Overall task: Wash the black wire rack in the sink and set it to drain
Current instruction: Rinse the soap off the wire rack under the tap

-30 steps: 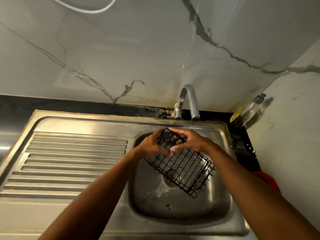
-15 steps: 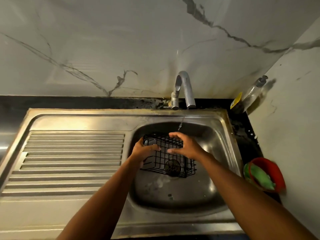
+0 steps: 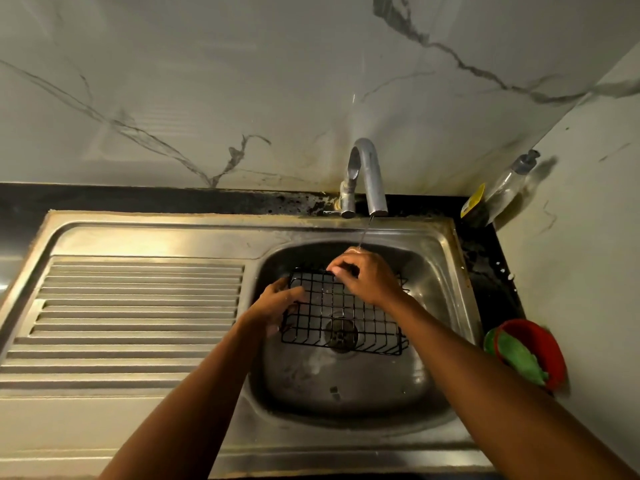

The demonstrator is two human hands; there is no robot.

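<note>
your left hand [image 3: 277,303] clamps the black wire rack [image 3: 341,315] mid-frame; right hand [image 3: 369,277] pinches its far rim: light, stiff, likely slippery wet.

Both hands [image 3: 277,303] on rack [image 3: 346,320] in sink [image 3: 446,306]

No readable txt; yellow label [image 3: 472,201] on soap bottle [image 3: 506,188] too small/blurred.

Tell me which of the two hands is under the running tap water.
The right hand: it grips the far edge of the black wire rack under the thin stream, while the left hand holds the rack's left end.
</note>
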